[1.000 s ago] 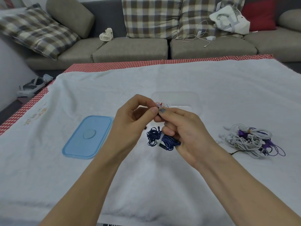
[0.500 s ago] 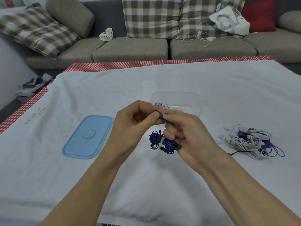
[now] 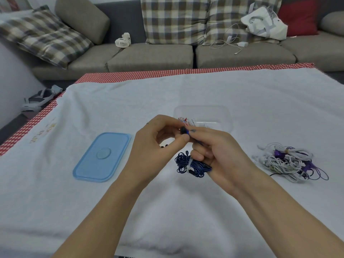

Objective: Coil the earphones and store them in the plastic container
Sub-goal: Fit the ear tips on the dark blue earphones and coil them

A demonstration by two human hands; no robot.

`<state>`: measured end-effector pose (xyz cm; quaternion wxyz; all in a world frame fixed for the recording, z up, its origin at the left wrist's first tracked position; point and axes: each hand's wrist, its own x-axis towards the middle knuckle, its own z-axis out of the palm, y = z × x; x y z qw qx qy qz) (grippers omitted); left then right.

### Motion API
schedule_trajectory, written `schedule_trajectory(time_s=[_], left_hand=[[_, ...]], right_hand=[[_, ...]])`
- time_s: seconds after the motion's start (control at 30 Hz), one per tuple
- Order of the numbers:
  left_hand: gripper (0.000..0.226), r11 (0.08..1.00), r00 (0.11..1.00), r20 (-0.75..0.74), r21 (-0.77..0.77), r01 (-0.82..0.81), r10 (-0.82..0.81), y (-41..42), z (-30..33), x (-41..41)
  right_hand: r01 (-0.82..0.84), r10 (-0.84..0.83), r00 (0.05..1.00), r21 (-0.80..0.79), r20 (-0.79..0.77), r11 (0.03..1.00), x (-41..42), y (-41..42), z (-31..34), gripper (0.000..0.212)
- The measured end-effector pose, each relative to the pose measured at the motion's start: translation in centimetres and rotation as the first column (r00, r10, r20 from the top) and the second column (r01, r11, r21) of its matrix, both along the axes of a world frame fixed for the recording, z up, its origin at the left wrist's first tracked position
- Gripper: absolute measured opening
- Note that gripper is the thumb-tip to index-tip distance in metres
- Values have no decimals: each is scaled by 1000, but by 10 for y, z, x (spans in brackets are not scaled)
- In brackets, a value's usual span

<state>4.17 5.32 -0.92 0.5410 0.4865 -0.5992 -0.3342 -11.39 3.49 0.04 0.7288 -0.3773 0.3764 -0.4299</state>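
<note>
Dark blue earphones hang as a coiled bundle with a white tie, held above the cloth. My right hand grips the bundle in its curled lower fingers. My left hand pinches a black earbud tip at the top, thumb meeting my right fingertips. Just behind the hands stands the clear plastic container, with a red-and-white coiled cable inside at its left. Its blue lid lies flat to the left.
A tangled pile of white and purple earphones lies at the right on the white towel. A red-checked border marks the table's far edge. Behind is a grey sofa with cushions, a small fan, a charger cable and a bag.
Both hands stayed close together over the cloth. A black earbud tip has come into view between the fingertips, and the blue bundle has shifted slightly lower under my right hand.
</note>
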Motion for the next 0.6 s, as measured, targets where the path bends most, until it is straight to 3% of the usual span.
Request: schedule_trajectory(time_s=[0.33, 0.6], left_hand=[[20, 996, 985, 169, -90, -28, 43, -4, -1, -2], [16, 995, 972, 219, -69, -77, 90, -15, -5, -4]], right_hand=[[7, -6, 1000, 27, -10, 1000, -4, -3, 0, 23], [17, -15, 998, 29, -63, 999, -4, -12, 1, 28]])
